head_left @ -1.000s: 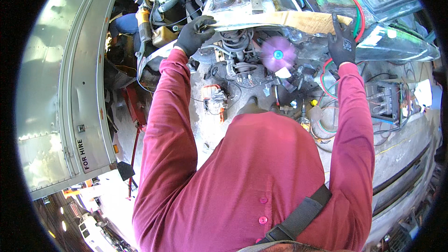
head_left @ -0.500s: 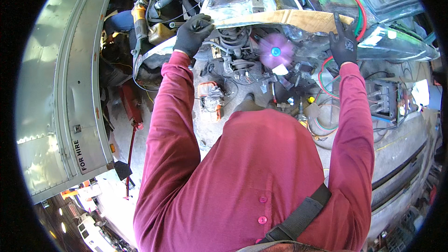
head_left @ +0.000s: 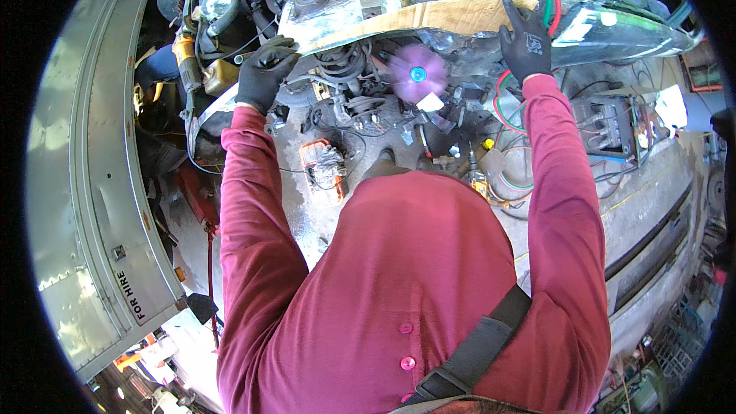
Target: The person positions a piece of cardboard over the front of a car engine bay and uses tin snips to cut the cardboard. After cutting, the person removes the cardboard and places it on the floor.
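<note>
A long tan strip [head_left: 429, 17], which looks like cardboard or thin wood, lies along the edge of the car's open engine bay [head_left: 337, 8]. My left hand [head_left: 264, 75], in a black glove, is at the strip's narrow left end, its fingers curled together against the tip. Over the wide right end lies my right hand [head_left: 527, 44], also gloved in black. Its index finger stretches up across the strip and the thumb stands apart. Red and green hoses [head_left: 553, 0] pass close beside that hand.
Below the strip a purple fan [head_left: 418, 74] appears blurred, as if spinning. An orange-framed case [head_left: 323, 171] and scattered tools lie on the floor. An angle grinder [head_left: 186, 61] hangs at the left, near a metal truck body [head_left: 84, 169]. A grey machine [head_left: 606, 126] stands at the right.
The whole scene has shifted left and slightly up in the view. Both hands stay at the two ends of the strip, with little change in their pose.
</note>
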